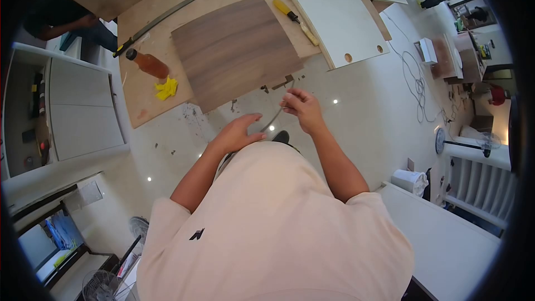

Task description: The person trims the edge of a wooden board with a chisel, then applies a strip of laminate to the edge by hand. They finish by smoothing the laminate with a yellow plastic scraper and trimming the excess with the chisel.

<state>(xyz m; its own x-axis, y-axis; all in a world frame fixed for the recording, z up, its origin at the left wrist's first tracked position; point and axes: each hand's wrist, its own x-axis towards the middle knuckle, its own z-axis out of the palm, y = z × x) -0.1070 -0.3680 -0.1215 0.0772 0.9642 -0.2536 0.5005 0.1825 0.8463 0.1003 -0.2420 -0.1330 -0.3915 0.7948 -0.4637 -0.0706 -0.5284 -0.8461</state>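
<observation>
My right hand point(304, 110) pinches a thin grey strip point(273, 118) between thumb and fingers, in front of my body. The strip slants down towards my left hand point(237, 132), whose thumb and fingers are spread apart around its lower end. Just beyond both hands, a brown wood-grain panel point(237, 50) lies on the workbench point(136, 97) and juts over its near edge. To its right rests a white panel point(340, 28) with two round holes, and a yellow-handled tool point(287, 10) lies between the two panels.
On the bench's left are a reddish-brown bottle point(149, 65), a crumpled yellow cloth point(166, 88) and a long tool with a yellow handle point(159, 25). A person point(67, 22) stands at far left. Cables point(418, 86) trail over the floor at right, near a fan point(440, 140).
</observation>
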